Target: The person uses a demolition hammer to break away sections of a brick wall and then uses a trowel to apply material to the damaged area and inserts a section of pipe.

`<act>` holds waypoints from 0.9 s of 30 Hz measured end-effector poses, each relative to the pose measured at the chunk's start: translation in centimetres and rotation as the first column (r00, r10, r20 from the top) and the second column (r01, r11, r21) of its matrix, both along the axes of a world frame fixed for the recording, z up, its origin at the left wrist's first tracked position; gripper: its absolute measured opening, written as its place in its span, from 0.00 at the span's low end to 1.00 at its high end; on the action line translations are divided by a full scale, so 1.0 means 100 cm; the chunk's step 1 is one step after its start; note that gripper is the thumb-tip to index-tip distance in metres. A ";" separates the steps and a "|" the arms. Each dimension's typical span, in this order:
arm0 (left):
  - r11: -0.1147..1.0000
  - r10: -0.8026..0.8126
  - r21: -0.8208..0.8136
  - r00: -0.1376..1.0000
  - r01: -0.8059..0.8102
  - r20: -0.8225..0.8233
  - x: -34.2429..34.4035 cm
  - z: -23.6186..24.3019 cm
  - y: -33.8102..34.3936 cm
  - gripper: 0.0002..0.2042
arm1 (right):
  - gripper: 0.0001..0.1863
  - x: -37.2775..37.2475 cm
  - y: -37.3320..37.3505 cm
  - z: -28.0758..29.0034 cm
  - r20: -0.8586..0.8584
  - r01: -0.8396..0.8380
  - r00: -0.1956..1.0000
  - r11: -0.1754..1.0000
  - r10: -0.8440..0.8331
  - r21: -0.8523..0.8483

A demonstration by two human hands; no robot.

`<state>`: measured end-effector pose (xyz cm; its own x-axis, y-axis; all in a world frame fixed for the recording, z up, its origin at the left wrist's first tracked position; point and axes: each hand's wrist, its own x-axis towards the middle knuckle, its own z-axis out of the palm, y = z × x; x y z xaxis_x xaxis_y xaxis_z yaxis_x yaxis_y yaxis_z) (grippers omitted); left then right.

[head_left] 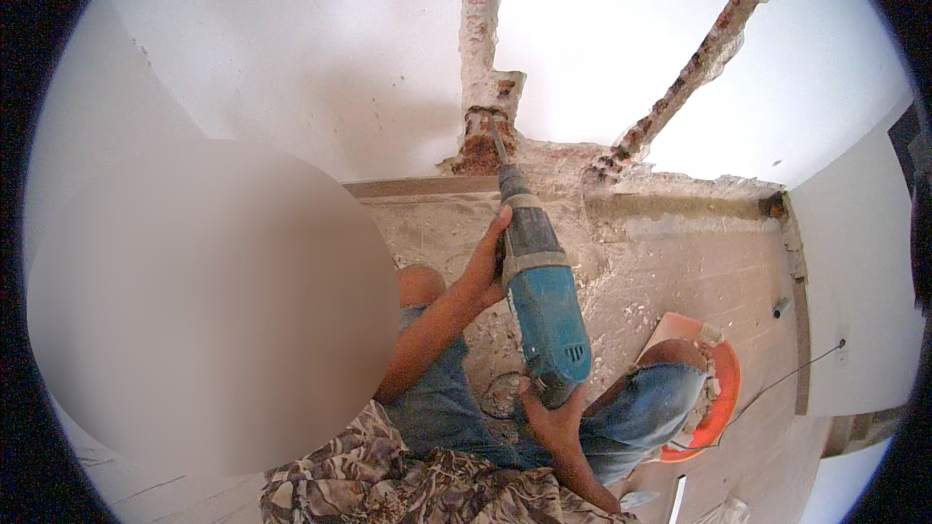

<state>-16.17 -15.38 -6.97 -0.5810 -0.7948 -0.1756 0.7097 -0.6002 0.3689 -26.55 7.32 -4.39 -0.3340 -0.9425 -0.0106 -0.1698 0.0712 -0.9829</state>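
Observation:
A blue and black rotary hammer (547, 315) points away from me, its chisel bit (499, 141) against exposed brick (485, 150) in a rough channel cut into the white wall (369, 58). My left hand (490, 262) is wrapped round the front of the tool, just behind the chuck. My right hand (551, 419) grips the rear end, its fingers partly hidden behind the body. My knees in torn jeans (641, 408) lie on either side of the tool.
An orange bucket (723, 408) with rubble stands by my right knee. Debris litters the floor (621, 291). A long diagonal channel (699, 68) crosses the wall. A cable (806, 374) runs to a socket at right. A large blurred circle hides the left side.

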 end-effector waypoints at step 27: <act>0.997 0.061 -0.007 0.891 -0.071 -0.450 -0.059 0.083 -0.094 0.26 | 0.42 -0.063 -0.139 0.199 -0.127 -0.128 0.982 0.987 0.140 0.102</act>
<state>-22.09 -24.81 1.32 -0.5397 -0.8347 0.1099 0.8405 -0.5416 0.0145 -32.84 -6.59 15.52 -0.2091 -0.9758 -0.0642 -0.3131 0.1290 -0.9409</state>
